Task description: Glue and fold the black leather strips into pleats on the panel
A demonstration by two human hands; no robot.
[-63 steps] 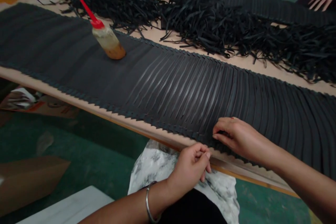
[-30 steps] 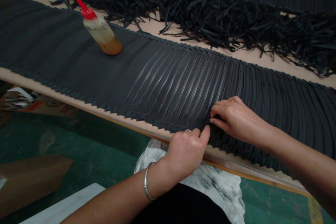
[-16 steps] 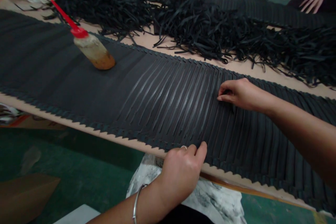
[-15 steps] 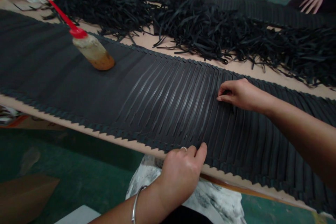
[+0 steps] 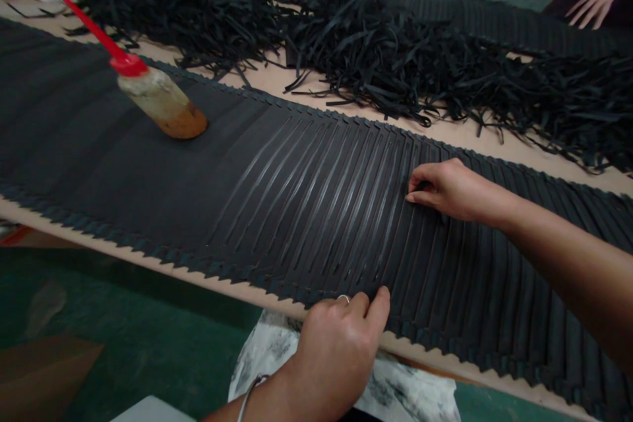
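A long black sheet [image 5: 123,165] with serrated edges lies along the table, and glossy glue lines [image 5: 316,191] run across its middle. To the right of these lines, narrow black strips [image 5: 475,277] lie side by side over it. My right hand [image 5: 452,191] is closed, thumb and forefinger pinched at a strip beside the last glue line. At the front edge my left hand [image 5: 341,339], wearing a ring, has its fingers curled together and the fingertips on the border; what they hold is hidden. A glue bottle [image 5: 163,102] with a red nozzle rests tilted on the sheet's left part.
Heaps of loose black strips [image 5: 376,59] lie behind the sheet. Farther back is another strip-covered black length [image 5: 469,13], with another person's hand [image 5: 593,3] beside it at the right. The table's front edge [image 5: 198,280] is above a green floor.
The view has shifted slightly, so the bottle sits farther left and the hands a little lower in the picture. Both hands keep nearly the same pose and place on the sheet.
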